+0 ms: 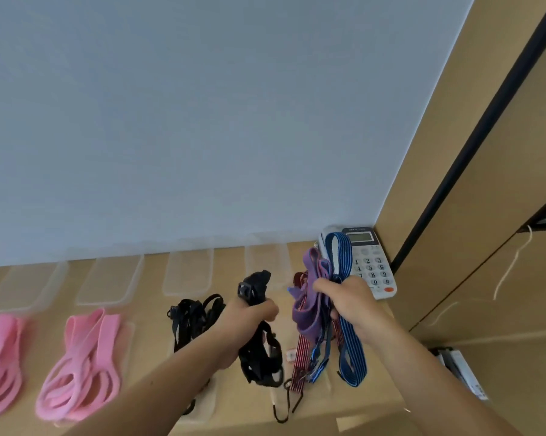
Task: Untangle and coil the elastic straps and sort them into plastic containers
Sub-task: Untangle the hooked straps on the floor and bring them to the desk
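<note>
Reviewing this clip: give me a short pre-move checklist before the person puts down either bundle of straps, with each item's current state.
1. Left hand firmly grips the black straps: ok.
2. Right hand holds the mixed bundle of purple, blue and red-striped straps: ok.
3. Mixed bundle sorted by colour: not ok.
4. Empty containers along the wall free: ok.
5. Hanging hook clear of the table: cannot tell.
6. Telephone out of the way: not ok, right behind the bundle.

Woven cloth straps (347, 325); clear plastic containers (188, 272)

Head-worn view, down over desk (369, 401)
</note>
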Demonstrator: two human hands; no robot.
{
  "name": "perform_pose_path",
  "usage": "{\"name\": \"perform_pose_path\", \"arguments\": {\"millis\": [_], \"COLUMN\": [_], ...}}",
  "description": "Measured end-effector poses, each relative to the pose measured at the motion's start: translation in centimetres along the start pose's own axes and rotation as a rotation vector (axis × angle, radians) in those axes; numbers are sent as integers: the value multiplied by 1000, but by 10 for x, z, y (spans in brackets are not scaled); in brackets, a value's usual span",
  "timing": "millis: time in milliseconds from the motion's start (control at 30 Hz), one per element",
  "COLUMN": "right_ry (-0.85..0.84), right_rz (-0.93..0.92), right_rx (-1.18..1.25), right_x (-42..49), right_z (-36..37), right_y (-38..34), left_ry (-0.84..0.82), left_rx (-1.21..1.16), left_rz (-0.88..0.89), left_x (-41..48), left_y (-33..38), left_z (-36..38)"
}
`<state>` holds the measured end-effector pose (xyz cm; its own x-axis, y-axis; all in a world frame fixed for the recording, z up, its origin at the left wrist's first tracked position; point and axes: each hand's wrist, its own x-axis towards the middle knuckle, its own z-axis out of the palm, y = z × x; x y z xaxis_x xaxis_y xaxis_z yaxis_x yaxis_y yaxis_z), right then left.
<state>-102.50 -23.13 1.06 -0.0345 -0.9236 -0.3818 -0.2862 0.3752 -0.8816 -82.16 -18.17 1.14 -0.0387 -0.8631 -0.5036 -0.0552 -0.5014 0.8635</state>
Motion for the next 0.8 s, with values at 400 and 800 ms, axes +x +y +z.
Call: {"name": "perform_pose_path", "arguments": {"millis": [400,800], "right_ry": [103,333], "right_rz": [181,-183], "right_rx": [-22,-647], "right_x": [79,49], "right_z": [32,62], "right_y": [59,63], "left_ry": [144,246], "left_rx": [-138,138], "left_rz": [-262,-269], "left_x": [8,25], "left_y": [-44,-43], "left_z": [-60,-113]}}
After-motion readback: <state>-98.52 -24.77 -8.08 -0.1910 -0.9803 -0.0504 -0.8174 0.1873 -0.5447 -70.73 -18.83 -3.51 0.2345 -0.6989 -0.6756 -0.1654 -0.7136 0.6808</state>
